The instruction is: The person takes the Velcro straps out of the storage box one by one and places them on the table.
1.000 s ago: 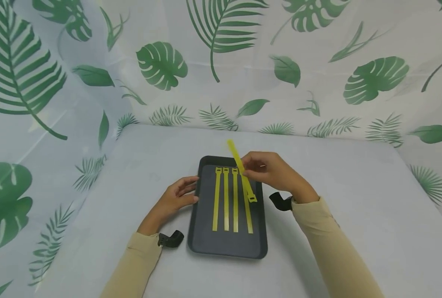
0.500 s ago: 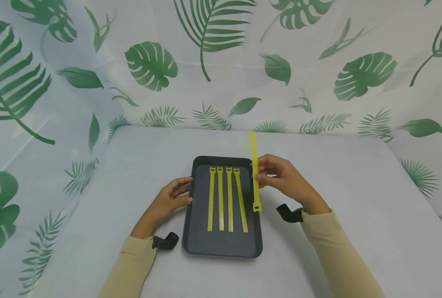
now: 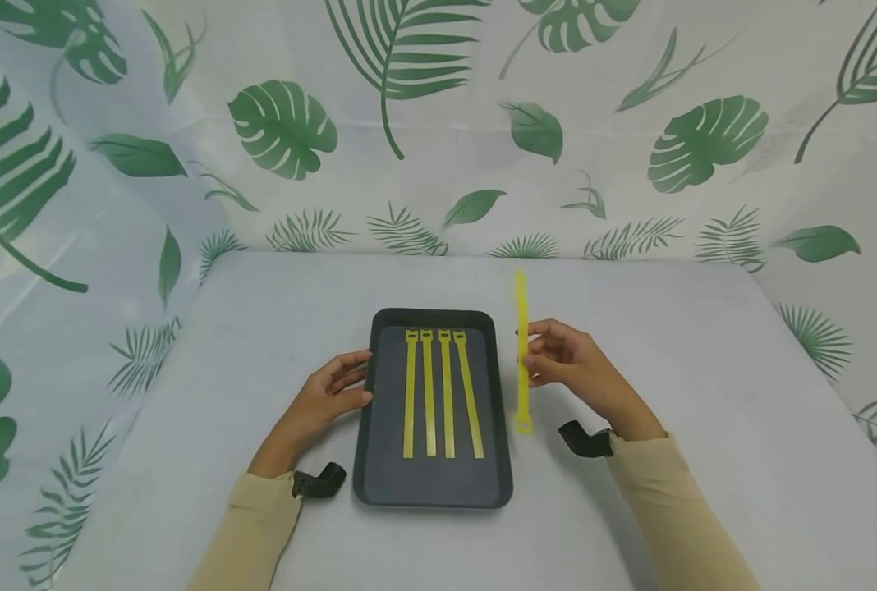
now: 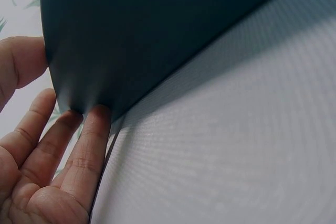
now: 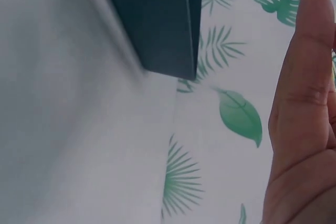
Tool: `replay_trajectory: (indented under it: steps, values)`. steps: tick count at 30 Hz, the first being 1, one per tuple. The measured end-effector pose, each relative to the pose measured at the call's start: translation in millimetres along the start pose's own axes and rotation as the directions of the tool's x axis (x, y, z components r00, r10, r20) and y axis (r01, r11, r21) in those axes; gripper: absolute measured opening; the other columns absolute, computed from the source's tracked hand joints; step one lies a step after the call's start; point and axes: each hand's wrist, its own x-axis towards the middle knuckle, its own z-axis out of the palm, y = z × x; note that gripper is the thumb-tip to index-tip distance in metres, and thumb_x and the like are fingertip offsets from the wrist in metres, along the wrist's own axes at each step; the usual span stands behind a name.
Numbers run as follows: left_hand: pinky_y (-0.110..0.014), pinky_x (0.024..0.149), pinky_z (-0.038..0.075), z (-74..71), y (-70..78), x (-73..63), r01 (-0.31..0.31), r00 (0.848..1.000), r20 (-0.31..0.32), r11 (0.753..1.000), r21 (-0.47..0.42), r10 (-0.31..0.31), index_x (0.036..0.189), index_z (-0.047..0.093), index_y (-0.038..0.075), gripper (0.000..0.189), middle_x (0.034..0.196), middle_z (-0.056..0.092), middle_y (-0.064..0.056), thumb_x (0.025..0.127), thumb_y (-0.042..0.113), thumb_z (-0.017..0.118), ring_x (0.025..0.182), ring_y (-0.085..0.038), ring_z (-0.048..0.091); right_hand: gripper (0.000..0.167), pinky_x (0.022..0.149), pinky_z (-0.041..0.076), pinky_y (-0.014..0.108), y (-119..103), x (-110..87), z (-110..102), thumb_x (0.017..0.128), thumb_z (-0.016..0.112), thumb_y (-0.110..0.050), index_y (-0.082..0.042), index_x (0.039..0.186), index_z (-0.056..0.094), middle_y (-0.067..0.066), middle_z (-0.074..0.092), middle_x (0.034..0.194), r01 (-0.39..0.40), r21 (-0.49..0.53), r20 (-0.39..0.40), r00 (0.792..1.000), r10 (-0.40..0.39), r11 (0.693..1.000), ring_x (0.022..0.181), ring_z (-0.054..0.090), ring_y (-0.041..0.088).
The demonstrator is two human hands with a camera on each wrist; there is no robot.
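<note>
In the head view, a dark grey tray (image 3: pixel 433 484) stands on the white table, with several yellow hook-and-loop cable ties (image 3: pixel 429 394) laid lengthwise in it, slotted heads at the far end. The rightmost one slants. My left hand (image 3: pixel 331 392) touches the tray's left side; the left wrist view shows its fairly straight fingertips against the outer wall (image 4: pixel 131 35). Just past the tray's right rim, my right hand (image 3: pixel 575 361) pinches another yellow cable tie (image 3: pixel 523 328) between thumb and fingers. That tie hangs nearly upright, slotted head down. Only a sliver of it shows in the right wrist view.
White cloth covers the table (image 3: pixel 291 295). Behind it and at the left rises a white backdrop (image 3: pixel 424 180) printed with green leaves. Each wrist carries a black camera mount, one (image 3: pixel 320 482) beside the tray's lower left, the other (image 3: pixel 585 441) right of the tray.
My right hand has carried the pinched cable tie rightward from over the tray to outside its right rim, and the tie has swung nearly upright. The left hand stays at the tray's side.
</note>
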Motion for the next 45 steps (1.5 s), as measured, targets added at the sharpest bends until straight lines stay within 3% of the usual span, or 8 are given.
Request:
replay_trajectory:
  steps: [12, 25, 34, 45]
  values:
    - [-0.026, 0.106, 0.054, 3.1, -2.4, 0.4, -0.015, 1.0, 0.016, 1.0, -0.014, 0.016, 0.161, 0.039, -0.008, 0.069, 0.168, 0.037, -0.031, 0.101, 0.002, 0.071, 0.155, -0.049, 0.036, 0.042, 0.081, 0.066, 0.032, 22, -11.3, -9, 0.104, 0.064, 0.001, 0.018, 0.138, 0.047, 0.008, 0.066, 0.098, -0.114, 0.039, 0.022, 0.993, 0.113, 0.993, 0.083, 0.072, 0.016]
    - [-0.024, 0.105, 0.054, 7.4, -3.6, 1.9, -0.013, 1.0, 0.006, 1.0, -0.007, 0.013, 0.16, 0.04, -0.009, 0.068, 0.167, 0.038, -0.031, 0.101, 0.002, 0.072, 0.155, -0.05, 0.037, 0.042, 0.075, 0.064, 0.027, 43, -16.0, -8, 0.103, 0.065, 0.002, 0.016, 0.138, 0.047, 0.004, 0.071, 0.091, -0.258, 0.062, 0.069, 0.965, 0.254, 0.964, 0.08, 0.071, 0.012]
    - [-0.023, 0.106, 0.053, 7.5, -3.3, 1.4, 0.005, 1.0, 0.009, 1.0, 0.011, -0.005, 0.162, 0.04, -0.006, 0.07, 0.169, 0.037, -0.028, 0.101, 0.004, 0.073, 0.156, -0.048, 0.035, 0.038, 0.068, 0.064, 0.025, 48, -15.3, -4, 0.101, 0.064, 0.006, 0.018, 0.134, 0.05, 0.005, 0.073, 0.085, -0.309, 0.018, 0.031, 0.951, 0.309, 0.951, 0.071, 0.071, 0.012]
    - [-0.022, 0.104, 0.054, 1.6, 0.6, -1.7, 0.008, 1.0, -0.009, 0.999, 0.041, -0.007, 0.161, 0.041, -0.006, 0.07, 0.169, 0.036, -0.029, 0.1, 0.004, 0.073, 0.155, -0.05, 0.036, 0.034, 0.063, 0.064, 0.026, 43, -11.4, 11, 0.097, 0.074, 0.003, 0.012, 0.126, 0.059, 0.007, 0.071, 0.08, -0.366, -0.11, -0.06, 0.931, 0.361, 0.924, 0.068, 0.07, 0.013]
